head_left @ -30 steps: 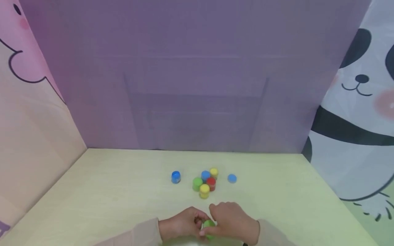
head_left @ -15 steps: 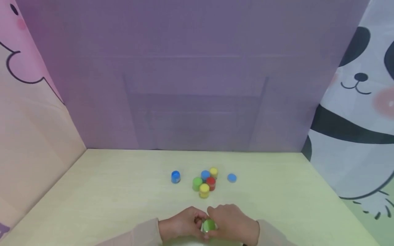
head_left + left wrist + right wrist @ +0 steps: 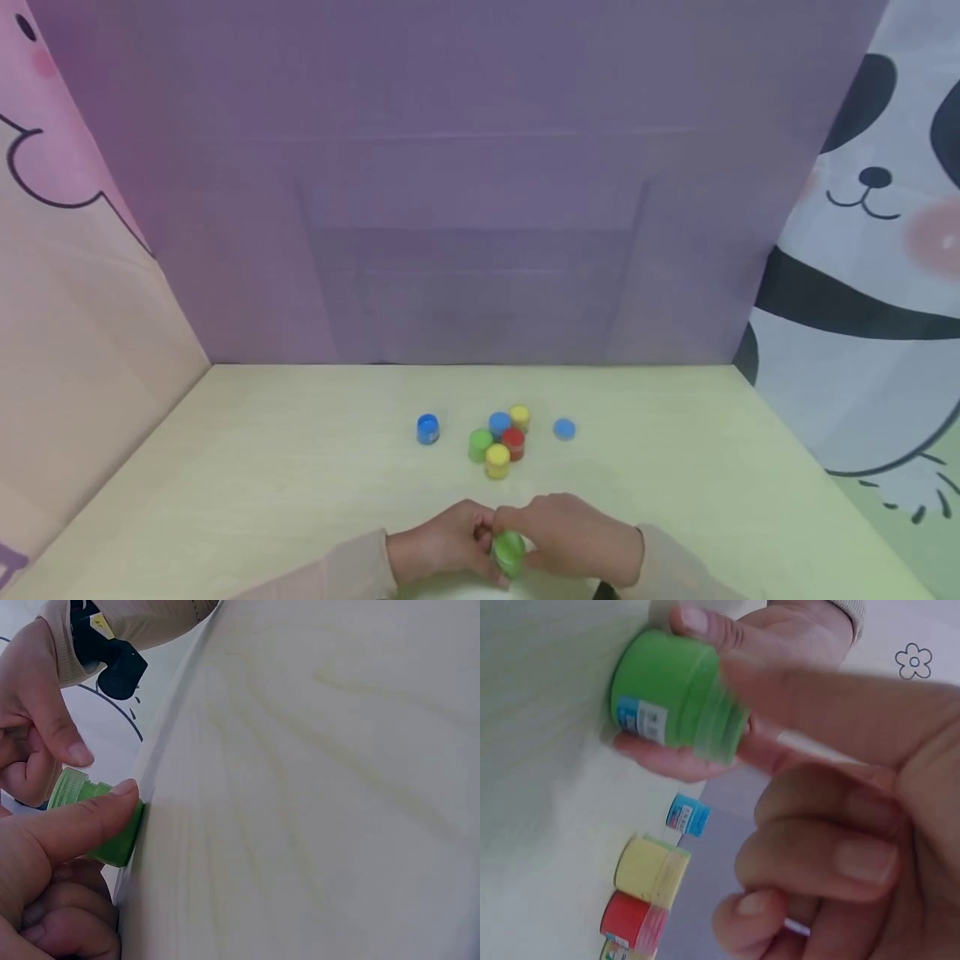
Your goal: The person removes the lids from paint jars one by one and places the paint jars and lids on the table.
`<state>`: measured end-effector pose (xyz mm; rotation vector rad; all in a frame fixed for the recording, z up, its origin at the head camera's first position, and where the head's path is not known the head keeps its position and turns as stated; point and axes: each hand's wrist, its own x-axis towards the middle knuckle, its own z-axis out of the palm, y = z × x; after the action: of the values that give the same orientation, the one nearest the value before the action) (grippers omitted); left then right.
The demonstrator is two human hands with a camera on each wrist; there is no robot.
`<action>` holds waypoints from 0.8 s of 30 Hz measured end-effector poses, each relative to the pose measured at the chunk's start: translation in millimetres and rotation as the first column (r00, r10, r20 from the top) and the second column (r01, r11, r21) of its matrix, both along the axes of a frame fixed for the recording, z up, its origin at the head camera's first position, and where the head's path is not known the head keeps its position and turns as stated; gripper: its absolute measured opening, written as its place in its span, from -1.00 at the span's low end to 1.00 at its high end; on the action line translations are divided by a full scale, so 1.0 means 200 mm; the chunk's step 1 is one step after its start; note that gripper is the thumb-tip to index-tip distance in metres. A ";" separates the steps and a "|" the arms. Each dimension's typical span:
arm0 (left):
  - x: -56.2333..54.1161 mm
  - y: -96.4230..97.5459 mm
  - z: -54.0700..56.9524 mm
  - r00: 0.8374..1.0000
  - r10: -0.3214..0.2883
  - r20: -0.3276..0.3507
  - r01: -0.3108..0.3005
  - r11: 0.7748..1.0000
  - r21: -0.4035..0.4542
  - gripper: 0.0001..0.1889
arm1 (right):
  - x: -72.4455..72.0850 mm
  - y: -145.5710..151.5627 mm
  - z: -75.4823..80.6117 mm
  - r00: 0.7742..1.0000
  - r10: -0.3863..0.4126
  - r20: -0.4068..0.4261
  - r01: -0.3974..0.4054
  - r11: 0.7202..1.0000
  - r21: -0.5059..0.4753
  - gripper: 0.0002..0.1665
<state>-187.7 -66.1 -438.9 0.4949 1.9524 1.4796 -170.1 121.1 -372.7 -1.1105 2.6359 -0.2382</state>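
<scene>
My left hand (image 3: pixel 447 542) holds a small green jar (image 3: pixel 507 570) low on the table near its front edge. In the right wrist view the jar (image 3: pixel 667 686) has a white and blue label and a ribbed green lid (image 3: pixel 718 724). My right hand (image 3: pixel 573 537) is at that lid, its index finger round the far side and its thumb at the right. The other right fingers are curled, and blur softens the contact. Beyond the hands stand a green jar (image 3: pixel 481 447), a red jar (image 3: pixel 513 445), a blue jar (image 3: pixel 499 427) and two yellow jars (image 3: pixel 497 462).
Left of the group stands another blue jar (image 3: pixel 427 430), whose top looks uncovered. A flat blue lid (image 3: pixel 565 429) lies to the right. A purple panel (image 3: pixel 480 183) rises at the back of the pale table (image 3: pixel 300 467), with printed side panels.
Around the green lid, my right thumb has swung from the front to the right while the index finger has moved left. My left hand keeps its hold. The other jars stay put.
</scene>
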 end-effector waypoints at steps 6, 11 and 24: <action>-0.01 0.00 -0.01 1.000 -0.002 -0.030 0.002 1.000 0.003 -0.75 | 0.02 -0.01 -0.01 0.993 -0.099 -0.056 0.095 0.993 -0.069 -0.53; -0.01 0.00 0.00 0.999 0.009 -0.045 -0.009 1.000 0.002 -0.75 | 0.03 -0.02 -0.03 0.978 -0.170 -0.119 0.165 0.985 -0.046 -0.38; -0.01 0.00 -0.02 0.999 0.014 -0.042 -0.015 1.000 -0.019 -0.68 | 0.04 -0.06 -0.06 0.977 -0.195 -0.089 0.195 0.981 -0.008 -0.50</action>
<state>-189.9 -66.8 -442.1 0.5080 2.0047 1.4694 -161.7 109.0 -384.0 -0.8805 2.8262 -0.2316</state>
